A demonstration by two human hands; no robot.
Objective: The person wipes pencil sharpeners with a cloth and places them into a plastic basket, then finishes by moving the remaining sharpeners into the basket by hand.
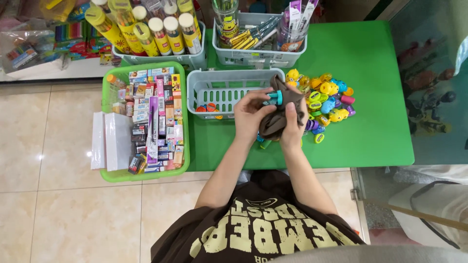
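Both hands work just in front of the grey basket [214, 90]: the left hand [249, 117] pinches a small teal toy [274, 99], and the right hand [292, 127] grips a brown cloth [279, 119] wrapped against it. Right of the basket lies a toy pile [327, 100]; left of it, a green basket [109, 171] of small boxes.

You're looking at small colourful boxes [156, 122] filling the green basket [108, 171] on your left. Yellow tubes [146, 29] are standing behind it, and white packets [111, 141] are lying along its left side.
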